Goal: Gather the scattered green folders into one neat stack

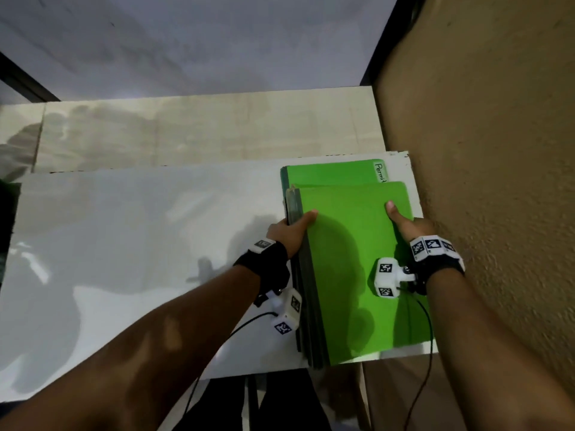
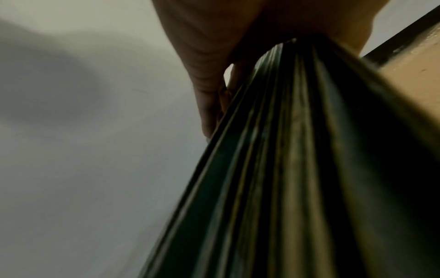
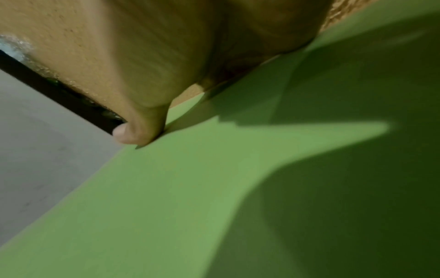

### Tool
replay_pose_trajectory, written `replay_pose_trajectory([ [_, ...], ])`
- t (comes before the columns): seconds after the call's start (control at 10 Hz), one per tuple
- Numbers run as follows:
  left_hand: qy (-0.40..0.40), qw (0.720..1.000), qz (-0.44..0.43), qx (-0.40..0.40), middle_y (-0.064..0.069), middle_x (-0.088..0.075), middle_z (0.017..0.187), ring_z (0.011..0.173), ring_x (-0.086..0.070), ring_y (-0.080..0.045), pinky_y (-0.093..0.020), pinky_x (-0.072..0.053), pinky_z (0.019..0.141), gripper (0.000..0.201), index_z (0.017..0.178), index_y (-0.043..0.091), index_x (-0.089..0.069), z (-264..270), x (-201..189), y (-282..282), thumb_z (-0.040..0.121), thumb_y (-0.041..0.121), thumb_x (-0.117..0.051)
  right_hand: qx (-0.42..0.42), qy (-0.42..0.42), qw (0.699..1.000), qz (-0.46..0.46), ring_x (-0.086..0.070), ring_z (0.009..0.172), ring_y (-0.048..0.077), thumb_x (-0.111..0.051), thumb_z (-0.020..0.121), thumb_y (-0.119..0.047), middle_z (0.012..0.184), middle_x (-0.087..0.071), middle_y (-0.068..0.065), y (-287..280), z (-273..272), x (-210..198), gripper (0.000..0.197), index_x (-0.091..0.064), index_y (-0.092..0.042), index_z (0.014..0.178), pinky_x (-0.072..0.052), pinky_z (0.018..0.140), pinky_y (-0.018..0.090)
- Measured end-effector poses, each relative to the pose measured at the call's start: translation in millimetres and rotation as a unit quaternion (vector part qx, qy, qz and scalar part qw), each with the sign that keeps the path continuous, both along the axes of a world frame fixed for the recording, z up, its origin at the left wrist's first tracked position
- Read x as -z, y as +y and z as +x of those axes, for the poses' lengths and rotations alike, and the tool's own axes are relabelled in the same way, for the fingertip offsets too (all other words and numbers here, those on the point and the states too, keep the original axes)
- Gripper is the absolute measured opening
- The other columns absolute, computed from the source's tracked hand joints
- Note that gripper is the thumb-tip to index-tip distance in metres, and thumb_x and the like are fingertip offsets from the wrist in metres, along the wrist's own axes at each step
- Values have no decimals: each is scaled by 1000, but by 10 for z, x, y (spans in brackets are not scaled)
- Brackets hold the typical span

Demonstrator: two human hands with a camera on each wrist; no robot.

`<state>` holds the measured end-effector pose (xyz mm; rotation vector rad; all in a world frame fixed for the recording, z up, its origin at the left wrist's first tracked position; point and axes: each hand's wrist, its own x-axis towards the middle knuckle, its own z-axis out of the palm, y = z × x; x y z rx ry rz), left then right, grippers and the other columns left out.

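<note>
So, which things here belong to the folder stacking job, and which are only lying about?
Belong to the job:
- held bundle of green folders
- green folder with the label tab, lying under it
- left hand, gripping the bundle's left edge
- right hand, thumb on top

Only around:
- white table
- tan wall
- black wrist cables

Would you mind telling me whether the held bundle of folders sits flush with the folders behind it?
No: the held bundle, gripped by both hands, sits nearer than the labelled folder beneath, whose far end sticks out.

Bright green folders (image 1: 357,269) on a white table (image 1: 124,244).
</note>
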<state>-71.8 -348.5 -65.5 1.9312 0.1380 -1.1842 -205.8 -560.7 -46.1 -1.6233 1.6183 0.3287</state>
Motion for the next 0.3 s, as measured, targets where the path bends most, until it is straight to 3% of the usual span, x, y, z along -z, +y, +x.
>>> replay_pose_trajectory([
  [0.1,-83,991,64,88,-11,-46,116,92,-58,-30,-37,-47,99,93,125,17,-58,-55,-89,28,67,87,-41,-49,-33,996,-73,-60,107,37,-58,78,-65,119,-64,21,70,-16,47,70,-64,-3,111,-46,91,38],
  [0.2,-170,972,92,137,-17,-41,133,126,-43,-36,-41,-35,110,85,144,16,-37,-54,-81,137,83,75,-34,-75,-35,993,-84,-59,110,36,-56,81,-63,122,-63,20,106,-9,24,70,-60,-4,118,-45,92,38],
  [0.3,-177,977,37,116,-18,-49,139,130,-47,-28,-29,-36,106,67,140,6,-44,85,-73,448,94,54,-41,-78,-6,994,-80,-48,127,37,-49,85,-65,141,-48,20,114,-86,-28,84,-41,-1,139,-38,103,41],
])
